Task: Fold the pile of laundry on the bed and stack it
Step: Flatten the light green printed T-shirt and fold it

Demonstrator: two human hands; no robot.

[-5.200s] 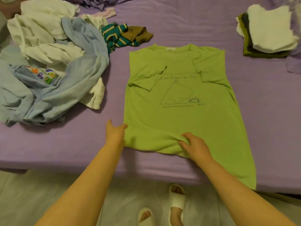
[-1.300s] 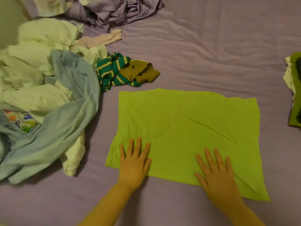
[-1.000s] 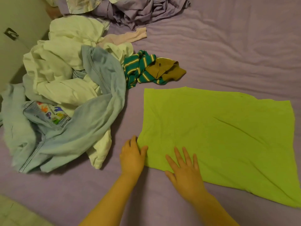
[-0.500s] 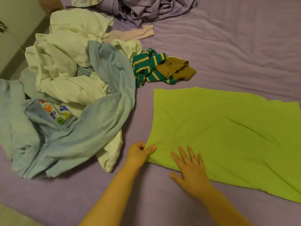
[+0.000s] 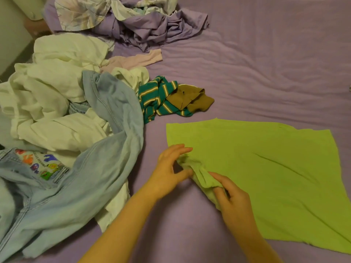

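Note:
A lime green T-shirt (image 5: 266,171), folded in half, lies flat on the purple bed sheet (image 5: 256,73). Its near left corner is bunched up and lifted off the sheet. My left hand (image 5: 169,171) pinches that bunched corner between thumb and fingers. My right hand (image 5: 233,198) grips the same raised fold a little further along the near edge, fingers curled into the cloth. The unfolded laundry pile (image 5: 62,118) lies to the left: white garments, pale blue denim jeans (image 5: 106,168) and a teal striped top (image 5: 159,99).
A crumpled lilac sheet with a floral pillowcase (image 5: 144,25) lies at the head of the bed. A pale pink garment (image 5: 136,59) pokes out of the pile. A wall shows at the top left.
The shirt has gone from spread open to folded in half. My hands, flat on its near edge a second ago, have slid left and gathered its near left corner, lifting it.

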